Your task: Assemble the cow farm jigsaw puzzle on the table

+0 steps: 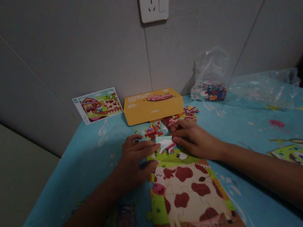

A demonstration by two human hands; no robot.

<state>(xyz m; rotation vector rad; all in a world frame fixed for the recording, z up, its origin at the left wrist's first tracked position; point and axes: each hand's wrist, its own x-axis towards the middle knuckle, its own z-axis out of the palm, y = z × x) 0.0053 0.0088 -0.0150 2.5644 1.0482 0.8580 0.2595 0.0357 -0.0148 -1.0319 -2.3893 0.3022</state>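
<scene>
A partly joined jigsaw puzzle with a brown-spotted cow lies on the blue patterned cloth in front of me. At its far edge, both hands meet on one pale puzzle piece. My left hand lies over the puzzle's upper left corner, fingers pressed on that piece. My right hand pinches the same piece from the right with fingertips together. Loose puzzle pieces lie scattered just beyond the hands.
A yellow puzzle box stands at the back by the wall, a picture card leaning to its left. A clear bag of pieces and crumpled plastic sit at the back right. The cloth's left edge drops off.
</scene>
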